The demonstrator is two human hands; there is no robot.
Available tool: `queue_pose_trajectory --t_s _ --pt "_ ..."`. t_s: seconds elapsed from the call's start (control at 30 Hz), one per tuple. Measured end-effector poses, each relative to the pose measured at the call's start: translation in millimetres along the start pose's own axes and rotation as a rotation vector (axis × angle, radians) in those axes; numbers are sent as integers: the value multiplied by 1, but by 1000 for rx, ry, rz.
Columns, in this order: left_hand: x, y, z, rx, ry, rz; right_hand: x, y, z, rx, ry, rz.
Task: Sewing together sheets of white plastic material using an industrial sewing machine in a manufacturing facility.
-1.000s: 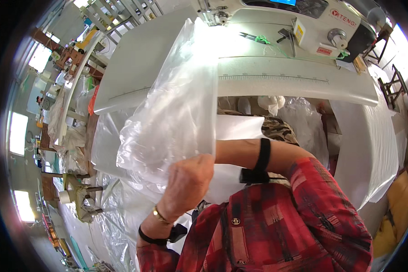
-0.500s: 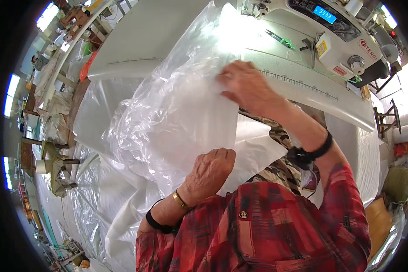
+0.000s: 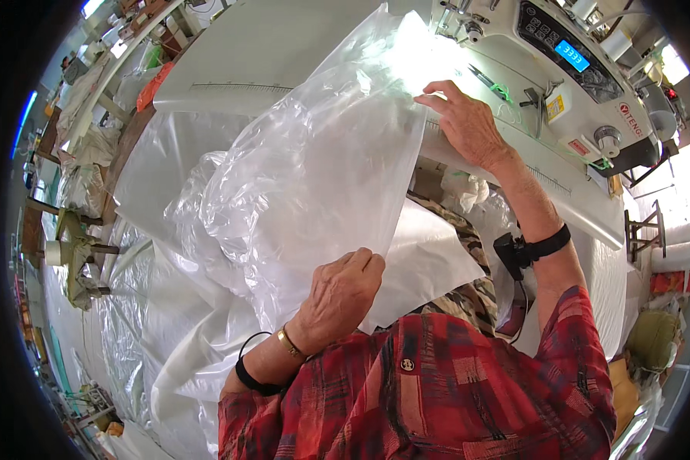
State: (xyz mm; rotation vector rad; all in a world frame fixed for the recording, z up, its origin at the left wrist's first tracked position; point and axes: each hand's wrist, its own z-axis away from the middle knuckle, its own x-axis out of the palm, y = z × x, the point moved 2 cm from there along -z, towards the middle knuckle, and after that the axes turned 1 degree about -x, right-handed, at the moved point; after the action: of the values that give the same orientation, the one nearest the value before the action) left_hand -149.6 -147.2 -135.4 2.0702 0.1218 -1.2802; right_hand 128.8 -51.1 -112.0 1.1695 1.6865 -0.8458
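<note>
A large sheet of clear plastic film (image 3: 322, 161) stretches from the bright lamp spot under the sewing machine (image 3: 590, 77) down toward my body, its right edge drawn fairly straight. My left hand (image 3: 345, 284) is closed on the lower end of that edge, close to my shirt. Up near the machine, my right hand (image 3: 471, 126) has its fingers stretched out and parted, with the fingertips at the upper part of the film's edge. They touch or nearly touch it, without a clear grip. A white sheet (image 3: 429, 261) lies over my lap under the film.
The machine's pale table (image 3: 238, 69) has a ruler scale along its front. A thread snip with green thread (image 3: 491, 84) lies on it beside the machine. More crumpled plastic (image 3: 153, 307) spreads at the left. A stool (image 3: 648, 226) stands at the far right.
My right hand has moved slightly right and up along the film's edge, its fingers now extended. The edge looks straighter. My left hand keeps its hold, and the view has shifted a little.
</note>
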Motion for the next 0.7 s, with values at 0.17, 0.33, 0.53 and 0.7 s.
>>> queue_pose_trajectory --t_s 0.17,0.33,0.53,0.7 --pt "-10 7 0 -49 35 58 9 14 -7 -18 60 63" --pt "-18 12 3 -95 53 90 24 31 -24 -38 44 -93" --pt "-25 14 9 -113 120 125 20 28 -35 -50 35 -209" --pt "-13 5 9 -250 87 68 25 39 -32 -11 64 -176"
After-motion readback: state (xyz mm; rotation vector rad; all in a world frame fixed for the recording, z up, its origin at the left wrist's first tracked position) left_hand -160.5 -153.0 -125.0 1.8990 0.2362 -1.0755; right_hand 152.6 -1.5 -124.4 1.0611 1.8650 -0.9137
